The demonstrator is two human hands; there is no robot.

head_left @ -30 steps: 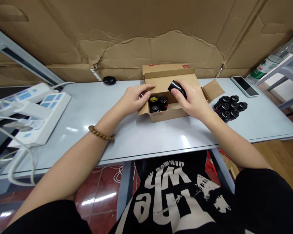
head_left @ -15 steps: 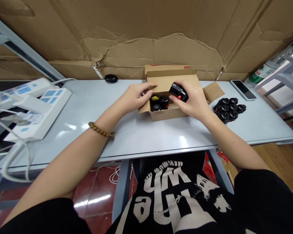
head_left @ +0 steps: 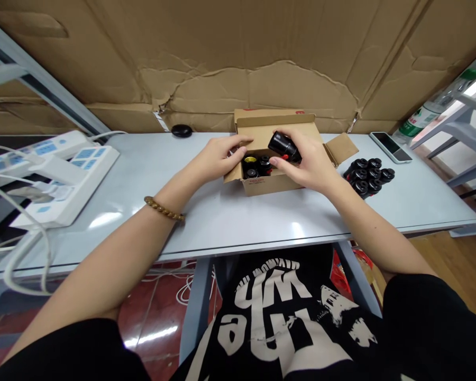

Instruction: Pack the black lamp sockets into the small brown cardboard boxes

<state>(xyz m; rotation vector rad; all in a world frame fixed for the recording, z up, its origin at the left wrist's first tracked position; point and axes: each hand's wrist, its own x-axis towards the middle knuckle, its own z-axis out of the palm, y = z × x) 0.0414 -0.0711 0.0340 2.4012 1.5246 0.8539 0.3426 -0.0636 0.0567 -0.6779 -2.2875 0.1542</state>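
A small open cardboard box (head_left: 273, 186) stands on the table, its lid raised at the back. My left hand (head_left: 223, 154) grips its left side, fingers over the edge and thumb at the inner corner. Several black flashlights (head_left: 251, 172) stand upright in the left end of the box, one showing a yellow ring. My right hand (head_left: 311, 161) is closed around another black flashlight (head_left: 284, 146) with a red button, held tilted over the box. Right of the box, several more black flashlights (head_left: 367, 174) stand in a tight group.
White power strips (head_left: 79, 180) with cables lie at the left. A black oval object (head_left: 181, 130) sits by the cardboard wall (head_left: 254, 84). At the far right are a phone (head_left: 391, 147) and a plastic bottle (head_left: 422, 117). The table's front edge (head_left: 262, 250) runs close to my body.
My right hand has moved slightly left with the flashlight, which hangs over the box. My left hand keeps its grip on the box side. The view has shifted a little.
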